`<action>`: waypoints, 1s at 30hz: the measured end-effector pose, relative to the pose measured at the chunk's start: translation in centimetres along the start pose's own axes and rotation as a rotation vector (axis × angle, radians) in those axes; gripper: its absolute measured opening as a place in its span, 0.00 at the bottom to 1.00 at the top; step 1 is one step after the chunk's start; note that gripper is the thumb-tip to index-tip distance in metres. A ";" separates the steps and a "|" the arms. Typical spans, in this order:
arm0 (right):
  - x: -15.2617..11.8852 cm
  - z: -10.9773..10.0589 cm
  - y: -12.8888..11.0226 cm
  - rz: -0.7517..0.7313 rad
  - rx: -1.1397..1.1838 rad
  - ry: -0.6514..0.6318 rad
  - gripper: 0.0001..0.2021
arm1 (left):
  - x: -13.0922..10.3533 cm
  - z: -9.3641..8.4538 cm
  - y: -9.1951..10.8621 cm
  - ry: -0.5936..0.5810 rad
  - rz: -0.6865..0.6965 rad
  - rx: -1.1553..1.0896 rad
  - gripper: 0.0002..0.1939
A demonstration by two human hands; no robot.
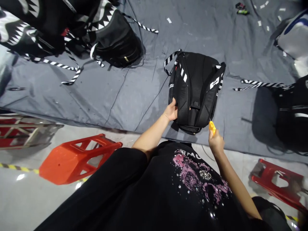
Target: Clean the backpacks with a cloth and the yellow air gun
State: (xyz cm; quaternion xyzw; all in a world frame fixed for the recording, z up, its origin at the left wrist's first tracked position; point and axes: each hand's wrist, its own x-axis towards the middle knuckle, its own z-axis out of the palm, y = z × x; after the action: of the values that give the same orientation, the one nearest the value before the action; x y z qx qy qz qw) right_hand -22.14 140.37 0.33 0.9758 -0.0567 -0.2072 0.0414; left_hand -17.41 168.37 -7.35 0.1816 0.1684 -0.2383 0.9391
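Observation:
A black backpack (pixel 198 73) lies on the grey cloth in front of me, its shoulder straps facing up. Black-and-white striped webbing hangs from both straps. My left hand (pixel 171 111) grips the backpack near its lower left, fingers passing beneath the left shoulder strap, partly hidden, thumb along the side. My right hand (pixel 216 141) is closed around yellow-handled thread snips (pixel 212 127). Their thin dark tip points at the lower right corner of the backpack, by the end of the right strap; whether it touches is too small to tell.
More black backpacks (pixel 115 41) with striped straps lie at the upper left, and another (pixel 292 118) at the right. Paper scraps (pixel 169 20) dot the grey cloth (pixel 115 102). An orange-red stool (pixel 64 163) stands on the floor at left, a red one (pixel 279 183) at right.

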 end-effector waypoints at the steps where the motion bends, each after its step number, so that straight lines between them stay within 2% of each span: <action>1: 0.0 -0.1 -0.2 0.010 0.003 0.004 0.22 | 0.2 0.1 0.0 0.003 -0.011 0.000 0.44; 5: -2.1 -0.1 0.2 0.030 0.060 0.037 0.21 | 0.3 0.3 0.3 -0.030 0.007 0.002 0.44; 9: -7.9 1.5 1.9 0.050 0.148 0.007 0.21 | 0.0 0.5 0.6 -0.043 0.029 0.051 0.42; 12: -11.4 3.0 2.2 0.095 0.170 -0.079 0.21 | 0.1 0.8 0.5 -0.008 0.035 0.090 0.42; 15: -12.0 3.9 1.0 0.073 0.156 -0.204 0.20 | 0.2 1.6 0.6 -0.019 0.056 0.109 0.41; 18: -10.6 4.3 -0.5 0.028 0.125 -0.286 0.20 | -0.8 2.7 0.4 0.005 0.050 0.249 0.38; 20: -9.7 4.7 -1.0 0.022 0.112 -0.313 0.21 | -2.5 3.2 -0.4 0.157 0.123 0.493 0.35; 22: -9.0 5.1 -1.2 0.022 0.107 -0.323 0.21 | -4.5 3.6 -1.9 0.404 0.344 0.870 0.34; 23: -8.7 5.3 -1.3 0.021 0.110 -0.322 0.21 | -5.3 3.7 -2.8 0.480 0.479 1.100 0.35; 24: -8.5 5.5 -1.4 0.015 0.114 -0.325 0.21 | -5.8 3.8 -3.8 0.478 0.598 1.344 0.37; 25: -8.3 5.6 -1.5 0.005 0.122 -0.331 0.22 | -5.9 3.8 -4.7 0.393 0.683 1.585 0.37; 26: -8.3 5.6 -1.7 -0.005 0.131 -0.337 0.22 | -5.6 3.9 -5.6 0.248 0.719 1.803 0.37; 28: -8.3 5.3 -2.0 -0.018 0.158 -0.343 0.22 | -4.3 4.0 -7.0 -0.011 0.679 2.116 0.37; 29: -8.5 5.0 -2.2 -0.017 0.173 -0.333 0.21 | -3.4 4.0 -7.5 -0.058 0.648 2.214 0.38; 30: -8.7 4.8 -2.4 -0.010 0.190 -0.312 0.20 | -2.6 4.0 -7.9 -0.054 0.626 2.279 0.39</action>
State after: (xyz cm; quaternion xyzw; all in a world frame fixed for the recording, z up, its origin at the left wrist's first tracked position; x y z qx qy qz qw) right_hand -31.77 143.59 -0.83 0.9316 -0.0768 -0.3499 -0.0612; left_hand -22.61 161.19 -4.85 0.9429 -0.2130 -0.0143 0.2557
